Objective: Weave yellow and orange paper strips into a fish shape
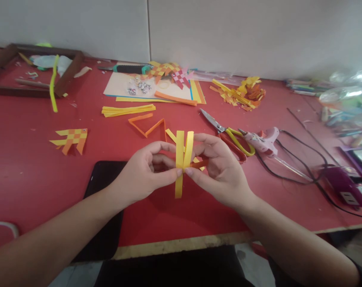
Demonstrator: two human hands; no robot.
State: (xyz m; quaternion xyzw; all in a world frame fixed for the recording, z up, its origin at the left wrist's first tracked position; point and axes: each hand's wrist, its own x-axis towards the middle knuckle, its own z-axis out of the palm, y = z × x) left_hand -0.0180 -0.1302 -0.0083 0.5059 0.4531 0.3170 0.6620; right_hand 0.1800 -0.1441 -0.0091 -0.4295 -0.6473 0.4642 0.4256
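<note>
Yellow paper strips stand upright between my two hands, interlaced with an orange strip that shows partly behind my right fingers. My left hand pinches the strips from the left, thumb in front. From the other side my right hand pinches them, its thumb almost touching the left one. Folded orange strips lie on the table just beyond my hands. A bundle of yellow strips rests farther back. To the left sits a woven yellow and orange paper fish.
Scissors and a pink glue gun with its cord lie to the right. Behind are paper sheets, a paper scrap pile and a cutter. A black phone-like slab lies under my left forearm; a brown frame stands back left.
</note>
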